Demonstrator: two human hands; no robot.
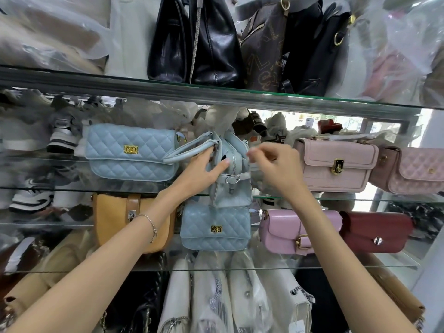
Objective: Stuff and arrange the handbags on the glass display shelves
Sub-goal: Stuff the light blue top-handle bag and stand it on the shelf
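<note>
Pretty pastel: big quilted blue bag (131, 152), small quilted blue bag (215, 227), plain blue bag (231, 193), mustard bag (113, 222), pink bag (286, 234), maroon bag (377, 231), black bags (213, 44) up top.

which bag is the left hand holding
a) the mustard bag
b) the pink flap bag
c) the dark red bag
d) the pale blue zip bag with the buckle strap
d: the left hand has its thumb and fingers curled round the top of the pale blue zip bag, next to the zip, and touches none of the other three.
</note>
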